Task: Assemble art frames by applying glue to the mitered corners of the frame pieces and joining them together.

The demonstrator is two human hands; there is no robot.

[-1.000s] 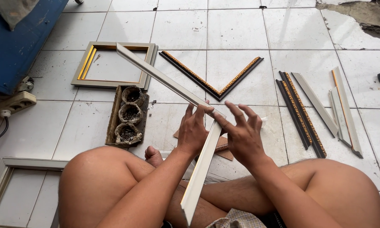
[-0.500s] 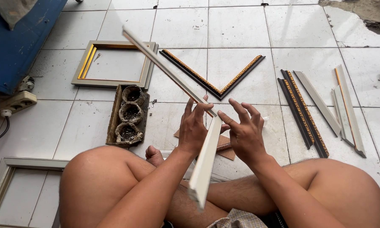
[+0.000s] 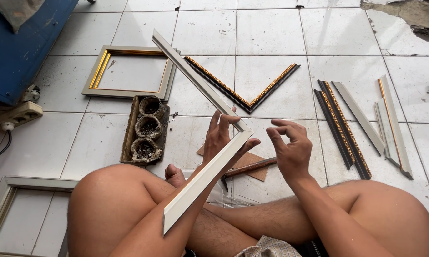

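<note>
Sitting cross-legged on the tiled floor (image 3: 271, 28), the person holds an L-shaped joined pair of pale frame mouldings (image 3: 209, 143) above the lap. Left hand (image 3: 224, 138): grip clamped on the mouldings just beside the mitred corner, thumb under, fingers over the top. Right hand (image 3: 290, 150): clear of the piece, just beside the corner, grip apart with fingers loosely curled and holding nothing. One moulding arm runs down toward the left knee; the other rises toward the upper left.

Below the hands, on the floor: a wooden-handled tool (image 3: 250, 166) lying across a brown card scrap (image 3: 252, 164). Left of these, a wooden tray with three cups of small fasteners (image 3: 146, 129). Right, dark gold-trimmed moulding strips (image 3: 340, 128) and pale strips (image 3: 390, 126), side by side. Farther off, a dark V-shaped corner piece (image 3: 247, 90) and a finished pale frame with gold inner edge (image 3: 128, 71). Far left, a blue cabinet (image 3: 19, 47).
</note>
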